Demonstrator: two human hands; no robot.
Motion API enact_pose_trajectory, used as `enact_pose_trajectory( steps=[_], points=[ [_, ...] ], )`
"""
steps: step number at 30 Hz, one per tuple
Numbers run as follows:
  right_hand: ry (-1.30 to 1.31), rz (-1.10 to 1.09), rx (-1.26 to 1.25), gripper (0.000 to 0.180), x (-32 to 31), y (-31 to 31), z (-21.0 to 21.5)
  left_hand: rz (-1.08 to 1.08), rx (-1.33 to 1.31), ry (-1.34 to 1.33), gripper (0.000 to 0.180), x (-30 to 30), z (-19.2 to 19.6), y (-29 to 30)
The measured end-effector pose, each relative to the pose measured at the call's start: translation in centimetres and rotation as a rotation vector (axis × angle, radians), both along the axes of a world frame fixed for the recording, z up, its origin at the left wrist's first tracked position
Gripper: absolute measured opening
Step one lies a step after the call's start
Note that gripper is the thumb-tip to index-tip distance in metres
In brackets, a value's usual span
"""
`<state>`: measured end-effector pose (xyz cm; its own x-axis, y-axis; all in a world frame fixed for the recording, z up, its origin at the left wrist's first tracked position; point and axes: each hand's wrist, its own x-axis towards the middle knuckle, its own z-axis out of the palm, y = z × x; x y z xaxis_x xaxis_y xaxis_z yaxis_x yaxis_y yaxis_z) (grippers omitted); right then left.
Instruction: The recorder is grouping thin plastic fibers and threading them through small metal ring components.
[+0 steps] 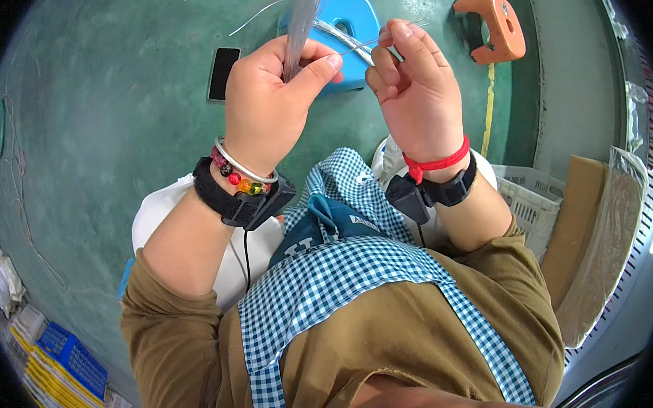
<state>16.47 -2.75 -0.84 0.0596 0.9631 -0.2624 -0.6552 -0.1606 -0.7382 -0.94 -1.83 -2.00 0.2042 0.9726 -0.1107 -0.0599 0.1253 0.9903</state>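
My left hand (264,107) is closed around a bundle of thin, clear, shiny strands (305,22), which rises past the picture's upper edge. From its thumb and forefinger a thin strand (359,48) runs across to my right hand (420,86). The right thumb and fingertips pinch that strand, and fine ends stick out beyond them. Behind the hands stands a blue stool (347,7) with another pale bundle of strands (342,38) lying on it. What these strands are made of I cannot tell.
A black phone (224,73) lies on the green floor, left of the stool. An orange stool (507,32) is at the far right. Close on my right are a white plastic crate (517,201) and cardboard (578,222). Blue and yellow crates (70,358) are stacked at lower left.
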Motion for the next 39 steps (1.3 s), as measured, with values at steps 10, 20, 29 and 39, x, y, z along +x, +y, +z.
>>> enact_pose_trajectory(
  steps=[10, 20, 29, 39],
  points=[
    [-0.181, 0.04, 0.048, 0.019, -0.4, 0.2, 0.6, 0.018, 0.197, 0.068, 0.012, 0.0, -0.6, 0.0],
    [-0.487, 0.235, 0.045, 0.014, -0.1, 0.0, 0.4, -0.043, -0.099, -0.23, 0.014, -0.3, -0.1, 0.2],
    [-0.537, 0.51, -0.02, 0.013, -0.4, -0.3, 0.7, -0.124, -0.084, -0.26, 0.013, -0.9, -0.1, 0.7],
    [-0.672, 0.454, 0.0, 0.014, -1.0, -0.6, 0.4, 0.025, -0.03, -0.249, 0.015, -0.7, -0.6, 0.8]
  ],
)
